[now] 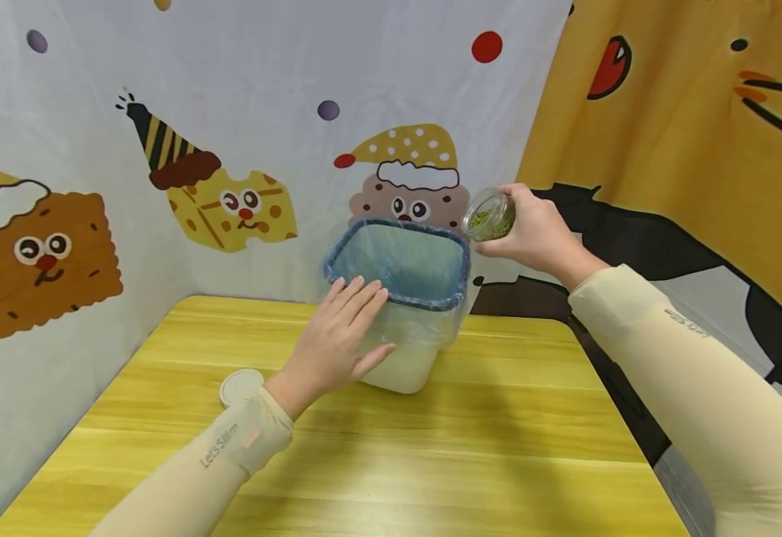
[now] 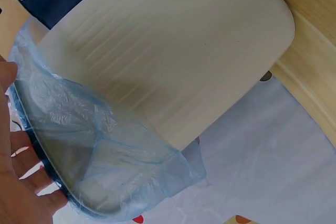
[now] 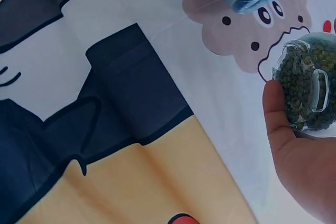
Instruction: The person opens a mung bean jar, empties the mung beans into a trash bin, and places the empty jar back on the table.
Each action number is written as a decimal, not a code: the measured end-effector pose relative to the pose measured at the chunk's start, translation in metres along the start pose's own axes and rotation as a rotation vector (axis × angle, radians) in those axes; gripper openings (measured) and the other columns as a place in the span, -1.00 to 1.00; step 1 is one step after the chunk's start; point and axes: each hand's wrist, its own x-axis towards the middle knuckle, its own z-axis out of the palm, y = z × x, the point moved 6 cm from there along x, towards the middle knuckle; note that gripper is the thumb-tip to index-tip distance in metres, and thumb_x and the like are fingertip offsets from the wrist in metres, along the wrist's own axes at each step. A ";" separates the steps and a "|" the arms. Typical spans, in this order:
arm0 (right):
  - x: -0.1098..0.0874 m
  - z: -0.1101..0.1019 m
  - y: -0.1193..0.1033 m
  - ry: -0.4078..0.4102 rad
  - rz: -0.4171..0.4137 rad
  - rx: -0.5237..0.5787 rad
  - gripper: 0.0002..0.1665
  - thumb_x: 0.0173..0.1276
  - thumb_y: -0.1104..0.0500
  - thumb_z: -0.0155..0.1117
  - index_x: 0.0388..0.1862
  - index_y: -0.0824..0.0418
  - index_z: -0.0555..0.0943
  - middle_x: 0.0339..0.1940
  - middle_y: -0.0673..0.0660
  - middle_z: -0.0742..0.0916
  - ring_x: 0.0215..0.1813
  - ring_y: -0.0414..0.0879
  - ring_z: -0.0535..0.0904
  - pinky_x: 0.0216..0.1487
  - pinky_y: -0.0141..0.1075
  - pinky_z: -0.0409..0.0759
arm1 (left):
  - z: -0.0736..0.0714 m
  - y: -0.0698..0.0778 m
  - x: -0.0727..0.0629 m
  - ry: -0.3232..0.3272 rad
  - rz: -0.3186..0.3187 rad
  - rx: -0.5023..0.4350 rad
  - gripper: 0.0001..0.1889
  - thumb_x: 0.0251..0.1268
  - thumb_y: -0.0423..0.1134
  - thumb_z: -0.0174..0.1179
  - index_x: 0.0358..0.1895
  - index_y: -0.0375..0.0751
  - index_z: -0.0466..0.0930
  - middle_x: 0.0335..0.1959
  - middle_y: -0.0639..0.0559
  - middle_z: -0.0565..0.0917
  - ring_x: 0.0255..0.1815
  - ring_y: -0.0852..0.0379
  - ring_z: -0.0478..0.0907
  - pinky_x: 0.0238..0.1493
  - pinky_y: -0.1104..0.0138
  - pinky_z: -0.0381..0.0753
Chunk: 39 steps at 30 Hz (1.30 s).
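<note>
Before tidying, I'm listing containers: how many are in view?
2: the glass jar, tilted in the right hand, and the lined bin on the table, beside the left hand. Others may be hidden.

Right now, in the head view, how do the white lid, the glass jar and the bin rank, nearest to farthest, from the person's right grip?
1. Glass jar: held in the right grip itself.
2. Bin: just left of the jar.
3. White lid: farthest, on the table at left.
</note>
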 end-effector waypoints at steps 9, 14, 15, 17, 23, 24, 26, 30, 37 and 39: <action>0.019 0.007 -0.013 -0.054 -0.023 -0.089 0.17 0.25 0.08 0.62 0.70 0.26 0.16 0.41 0.40 0.57 0.30 0.31 0.61 0.18 0.21 0.73 | -0.001 0.000 0.002 0.018 0.011 -0.004 -0.12 0.30 0.15 0.50 0.52 -0.34 0.46 0.49 -0.27 0.57 0.54 -0.29 0.49 0.60 -0.19 0.41; 0.026 0.012 -0.020 -0.075 -0.054 -0.166 0.13 0.26 0.11 0.61 0.67 0.29 0.20 0.39 0.37 0.58 0.26 0.29 0.62 0.17 0.19 0.73 | -0.001 0.000 0.001 0.025 0.009 0.001 -0.11 0.28 0.16 0.50 0.52 -0.34 0.47 0.48 -0.27 0.58 0.54 -0.29 0.50 0.62 -0.18 0.38; 0.026 0.014 -0.021 -0.078 -0.058 -0.182 0.13 0.26 0.11 0.61 0.67 0.28 0.20 0.39 0.36 0.58 0.27 0.29 0.62 0.17 0.19 0.72 | -0.001 0.000 0.001 0.025 0.008 0.002 -0.11 0.28 0.16 0.50 0.52 -0.34 0.47 0.48 -0.27 0.58 0.54 -0.29 0.50 0.63 -0.17 0.37; 0.027 0.015 -0.023 -0.083 -0.060 -0.202 0.13 0.26 0.11 0.62 0.68 0.27 0.20 0.41 0.35 0.58 0.28 0.28 0.62 0.20 0.20 0.71 | -0.001 0.001 0.000 0.026 0.010 0.004 -0.12 0.29 0.16 0.50 0.52 -0.34 0.46 0.48 -0.27 0.58 0.54 -0.29 0.50 0.62 -0.17 0.38; 0.028 0.017 -0.026 -0.098 -0.055 -0.246 0.18 0.27 0.11 0.62 0.72 0.24 0.16 0.53 0.34 0.53 0.38 0.31 0.57 0.29 0.23 0.65 | -0.003 0.001 0.001 0.038 0.023 0.011 -0.09 0.25 0.17 0.52 0.52 -0.33 0.46 0.48 -0.27 0.58 0.54 -0.29 0.50 0.61 -0.17 0.40; 0.028 0.017 -0.026 -0.099 -0.057 -0.253 0.18 0.27 0.10 0.62 0.72 0.24 0.15 0.54 0.34 0.52 0.39 0.31 0.57 0.30 0.23 0.65 | -0.003 0.002 0.002 0.038 0.025 0.011 -0.09 0.25 0.17 0.53 0.52 -0.33 0.46 0.48 -0.27 0.58 0.54 -0.29 0.50 0.61 -0.17 0.40; 0.028 0.016 -0.027 -0.097 -0.062 -0.261 0.18 0.27 0.10 0.62 0.72 0.24 0.15 0.54 0.34 0.52 0.38 0.31 0.57 0.30 0.23 0.65 | -0.003 0.002 0.002 0.031 0.025 0.009 -0.10 0.26 0.17 0.52 0.52 -0.33 0.46 0.48 -0.27 0.58 0.54 -0.28 0.49 0.62 -0.17 0.39; 0.029 0.016 -0.030 -0.083 -0.089 -0.269 0.15 0.25 0.12 0.62 0.70 0.26 0.18 0.45 0.35 0.57 0.31 0.29 0.61 0.22 0.20 0.70 | -0.002 0.001 0.002 0.018 0.020 0.006 -0.11 0.29 0.16 0.50 0.52 -0.32 0.46 0.49 -0.27 0.57 0.55 -0.28 0.49 0.62 -0.17 0.39; 0.030 0.019 -0.034 -0.075 -0.122 -0.292 0.13 0.23 0.15 0.63 0.67 0.25 0.22 0.38 0.35 0.60 0.25 0.28 0.63 0.15 0.17 0.73 | -0.001 0.001 -0.001 0.017 0.013 0.005 -0.13 0.29 0.15 0.50 0.51 -0.33 0.47 0.49 -0.26 0.57 0.54 -0.28 0.50 0.62 -0.16 0.38; 0.031 0.019 -0.034 -0.072 -0.126 -0.301 0.12 0.22 0.15 0.64 0.66 0.25 0.23 0.37 0.35 0.61 0.24 0.28 0.64 0.15 0.16 0.74 | 0.000 0.000 -0.002 0.019 0.012 0.004 -0.13 0.29 0.14 0.50 0.52 -0.33 0.47 0.49 -0.27 0.57 0.54 -0.28 0.49 0.63 -0.17 0.38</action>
